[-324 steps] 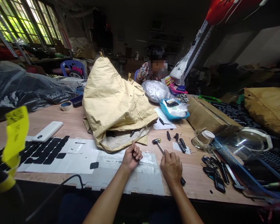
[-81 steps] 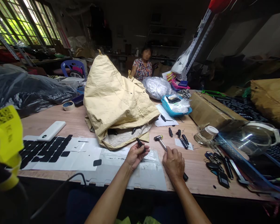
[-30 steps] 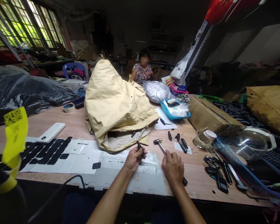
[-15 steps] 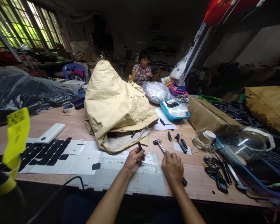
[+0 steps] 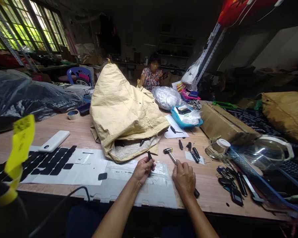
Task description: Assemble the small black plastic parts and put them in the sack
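Note:
My left hand (image 5: pixel 143 170) pinches a small black piece (image 5: pixel 149 155) between thumb and fingers, its end pointing up; its exact kind is unclear. The hand is above a translucent plastic sheet (image 5: pixel 161 195). To the right, my right hand (image 5: pixel 184 178) is closed around the handle of a small hammer (image 5: pixel 168 151), whose metal head lies toward the far side. Beyond my left hand, a large tan paper sack (image 5: pixel 129 109) gapes toward me, with dark pieces at its mouth. Several black pieces (image 5: pixel 195 153) lie past the hammer, some on a small white paper.
At left, black patches lie in rows on white paper (image 5: pixel 89 175), with a white power bank (image 5: pixel 55 140) and tape roll (image 5: pixel 73 114) behind. Keys (image 5: pixel 224 172), a glass jar (image 5: pixel 217 147), a cardboard box (image 5: pixel 223 122) and a blue basket (image 5: pixel 186 122) stand right. A person (image 5: pixel 151 76) sits beyond.
My hands, the small black piece and the hammer stay nearly where they were. The yellow tag at left has shifted slightly right; the person beyond has raised a hand.

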Demonstrator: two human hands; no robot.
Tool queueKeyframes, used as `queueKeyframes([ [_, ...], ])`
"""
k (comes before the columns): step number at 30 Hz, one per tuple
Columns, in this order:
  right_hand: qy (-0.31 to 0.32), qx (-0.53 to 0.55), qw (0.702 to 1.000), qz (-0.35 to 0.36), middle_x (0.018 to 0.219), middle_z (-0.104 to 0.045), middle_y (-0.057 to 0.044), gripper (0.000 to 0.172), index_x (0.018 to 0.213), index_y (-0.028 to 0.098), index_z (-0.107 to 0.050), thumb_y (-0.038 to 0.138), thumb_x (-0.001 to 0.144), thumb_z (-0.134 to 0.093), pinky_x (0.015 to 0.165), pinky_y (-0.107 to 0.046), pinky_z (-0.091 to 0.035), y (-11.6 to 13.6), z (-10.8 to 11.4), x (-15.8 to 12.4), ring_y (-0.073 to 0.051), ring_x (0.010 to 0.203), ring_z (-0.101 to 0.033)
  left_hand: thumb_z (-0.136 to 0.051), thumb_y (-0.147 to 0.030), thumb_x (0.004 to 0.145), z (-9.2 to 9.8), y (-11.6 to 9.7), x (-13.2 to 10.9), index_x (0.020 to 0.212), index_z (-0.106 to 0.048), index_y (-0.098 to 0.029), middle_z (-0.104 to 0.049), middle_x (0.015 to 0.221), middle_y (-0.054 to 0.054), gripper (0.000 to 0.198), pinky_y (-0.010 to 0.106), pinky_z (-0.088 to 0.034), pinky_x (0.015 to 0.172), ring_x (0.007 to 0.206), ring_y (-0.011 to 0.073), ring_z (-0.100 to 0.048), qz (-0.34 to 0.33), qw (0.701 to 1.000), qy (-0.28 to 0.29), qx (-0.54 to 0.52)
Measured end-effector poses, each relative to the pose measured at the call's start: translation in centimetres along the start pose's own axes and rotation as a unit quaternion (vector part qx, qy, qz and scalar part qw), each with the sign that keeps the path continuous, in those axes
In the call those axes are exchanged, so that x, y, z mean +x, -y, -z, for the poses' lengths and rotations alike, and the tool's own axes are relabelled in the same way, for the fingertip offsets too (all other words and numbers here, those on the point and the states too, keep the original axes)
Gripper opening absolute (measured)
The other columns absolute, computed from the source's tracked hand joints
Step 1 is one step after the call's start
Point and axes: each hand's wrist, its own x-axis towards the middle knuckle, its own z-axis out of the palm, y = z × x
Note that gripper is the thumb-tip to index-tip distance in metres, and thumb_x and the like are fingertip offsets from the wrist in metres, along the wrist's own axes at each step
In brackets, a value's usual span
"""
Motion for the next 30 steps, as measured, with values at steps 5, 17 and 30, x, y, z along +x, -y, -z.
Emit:
queueKeyframes([
  [5, 0.003, -0.001, 1.000, -0.002, 0.080, -0.053, -0.005, 0.023, 0.105, 0.021, -0.067, 0.018, 0.087, -0.054, 0.065, -0.030, -0.026, 0.09, 0.09, 0.02, -0.020, 0.080, -0.046, -0.095, -0.038, 0.049, -0.06, 0.03, 0.08, 0.077, -0.069, -0.009, -0.067, 0.062, 0.003, 0.047, 0.020, -0.046, 0.054, 0.052, 0.0101, -0.059, 0.015, 1.000, -0.005, -0.023],
  [17, 0.003, 0.002, 1.000, -0.004, 0.080, -0.055, -0.005, 0.024, 0.106, 0.020, -0.068, 0.018, 0.086, -0.053, 0.065, -0.030, -0.026, 0.21, 0.24, 0.12, -0.020, 0.080, -0.046, -0.073, -0.020, 0.083, 0.36, 0.18, 0.25, 0.088, -0.065, -0.011, -0.072, 0.075, 0.008, 0.013, 0.023, -0.052, 0.059, 0.060, 0.0138, -0.066, 0.016, 1.000, 0.000, -0.019],
  [30, 0.021, 0.016, 1.000, -0.011, 0.082, -0.053, -0.005, 0.026, 0.108, 0.020, -0.067, 0.018, 0.086, -0.054, 0.065, -0.030, -0.027, 0.21, 0.33, 0.09, -0.020, 0.081, -0.046, -0.079, -0.025, 0.077, 0.39, 0.13, 0.15, 0.084, -0.062, -0.012, -0.068, 0.067, 0.005, 0.023, 0.024, -0.050, 0.056, 0.058, 0.0144, -0.064, 0.011, 1.000, 0.006, -0.018],
])
